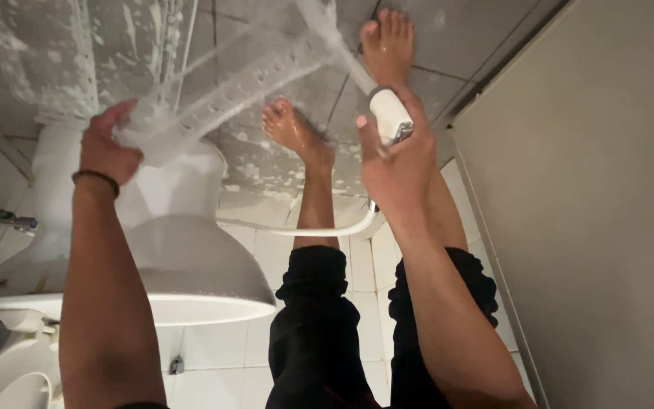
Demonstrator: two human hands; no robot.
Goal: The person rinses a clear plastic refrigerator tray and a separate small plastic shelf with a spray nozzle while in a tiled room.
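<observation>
Two hands share the work. The left hand (107, 148) clenches one end of a clear, perforated plastic tray (213, 91), soapy and wet, whose long axis runs up and rightward toward the right hand (395, 163). That hand grips a white handheld sprayer with a chrome trigger (389, 113), aimed at the tray's far end just above it. No packages, labels or signs show.
</observation>
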